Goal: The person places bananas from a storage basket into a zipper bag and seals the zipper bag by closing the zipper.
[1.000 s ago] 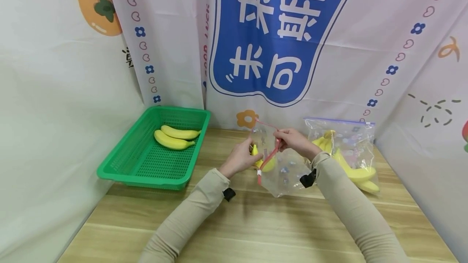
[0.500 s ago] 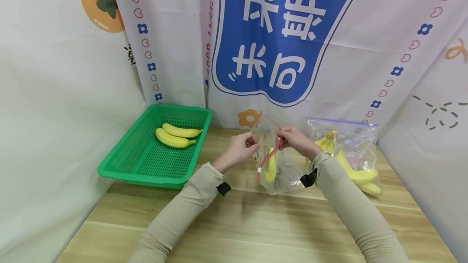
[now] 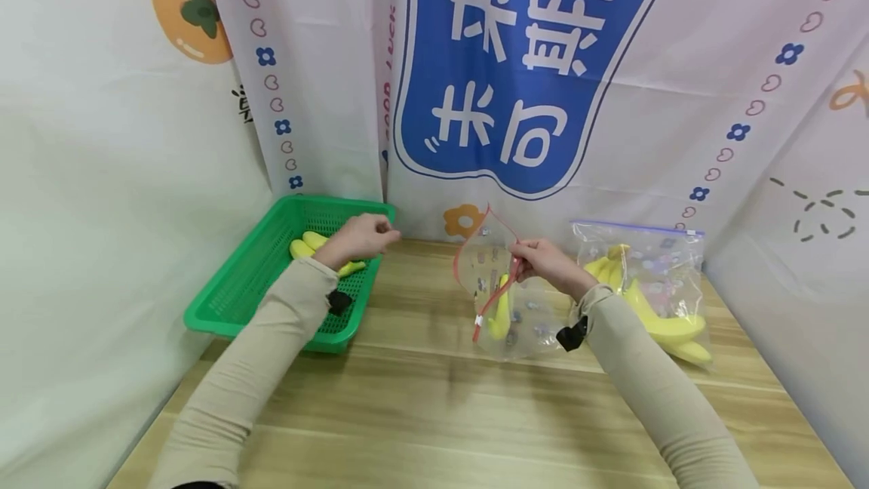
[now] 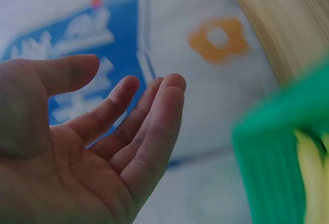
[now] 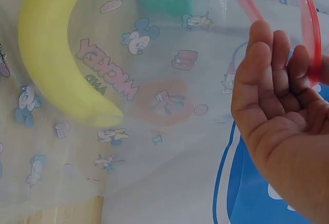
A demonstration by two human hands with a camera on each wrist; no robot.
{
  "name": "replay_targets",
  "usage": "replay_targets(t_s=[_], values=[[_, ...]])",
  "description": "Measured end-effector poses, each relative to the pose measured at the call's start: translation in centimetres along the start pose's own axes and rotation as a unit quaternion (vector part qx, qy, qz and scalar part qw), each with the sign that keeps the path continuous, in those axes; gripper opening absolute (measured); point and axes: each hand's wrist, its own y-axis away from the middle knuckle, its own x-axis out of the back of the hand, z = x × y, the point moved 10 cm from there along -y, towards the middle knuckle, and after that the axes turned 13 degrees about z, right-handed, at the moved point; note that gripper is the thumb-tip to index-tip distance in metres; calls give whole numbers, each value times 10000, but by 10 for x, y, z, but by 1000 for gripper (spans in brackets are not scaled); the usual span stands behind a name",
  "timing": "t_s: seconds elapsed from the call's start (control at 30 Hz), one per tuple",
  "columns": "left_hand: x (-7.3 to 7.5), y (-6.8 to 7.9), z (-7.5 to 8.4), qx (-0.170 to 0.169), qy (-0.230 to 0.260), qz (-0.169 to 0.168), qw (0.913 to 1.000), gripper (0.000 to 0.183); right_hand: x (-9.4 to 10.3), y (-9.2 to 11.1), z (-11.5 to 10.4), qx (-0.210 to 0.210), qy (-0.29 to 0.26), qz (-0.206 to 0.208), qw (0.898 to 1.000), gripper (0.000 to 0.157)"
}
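My left hand (image 3: 363, 236) hovers over the right side of the green basket (image 3: 210, 308), partly covering two yellow bananas (image 3: 302, 249) lying inside. Its fingers (image 4: 154, 131) are loosely bent and hold nothing in the left wrist view. With thumb and fingers, my right hand (image 3: 546, 262) pinches the red zip edge of a clear printed zip bag (image 3: 536, 327), whose mouth gapes toward the left. One banana (image 5: 43, 44) is inside this bag, seen through the plastic in the right wrist view. A white slider (image 3: 479, 320) sits low on the red zip.
Behind the right forearm, a second zip bag (image 3: 668, 247) with a purple zip holds several bananas (image 3: 672, 327). All of this stands on a wooden table (image 3: 434, 413), with a printed cloth (image 3: 421, 202) hanging at the back and more cloth at both sides.
My left hand has let go of a banana inside the red-zip bag, left the bag's mouth and swung left over the basket. The right hand keeps its pinch on the zip edge.
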Motion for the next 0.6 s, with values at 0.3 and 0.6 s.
replay_targets(t_s=[0.3, 0.6], values=[[23, -14, -97, 827, -135, -228, 9962, 38, 2, 4, -2, 33, 306, -61, 9995, 36], [18, -16, -149, 1557, 127, -791, 9845, 55, 1, 6, -4, 20, 389, -119, 9992, 39]])
